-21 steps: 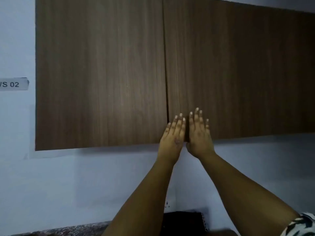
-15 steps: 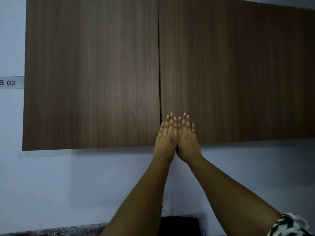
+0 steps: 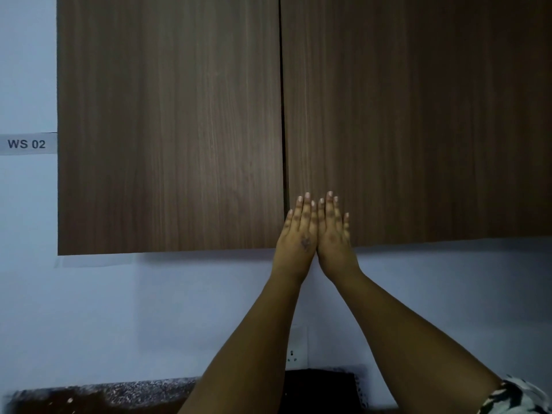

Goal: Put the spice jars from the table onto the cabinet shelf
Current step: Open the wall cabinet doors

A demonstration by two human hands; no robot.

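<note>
At the bottom right corner a patterned sleeve (image 3: pixel 516 397) covers the upper right arm. Both bare forearms rise from the bottom edge toward the middle. Under them lies a speckled surface (image 3: pixel 119 392), and on it, against the wall, a dark object (image 3: pixel 322 386) that I cannot identify. No spice jars are in view. On the pale wall (image 3: pixel 134 318) just above this object there is a small socket (image 3: pixel 292 355).

Higher up, the left hand (image 3: pixel 297 237) and the right hand (image 3: pixel 333 234) lie side by side, touching each other along their inner edges. The fingers of both are straight and held together, and they lie flat on the lower part of the right door (image 3: pixel 418 115) of the cabinet, just beside the seam. They hold nothing. The left door (image 3: pixel 170 124) and the right door are both closed, so the shelf inside is hidden. Left of the cabinet, a label (image 3: pixel 27 144) on the wall reads "WS 02".
</note>
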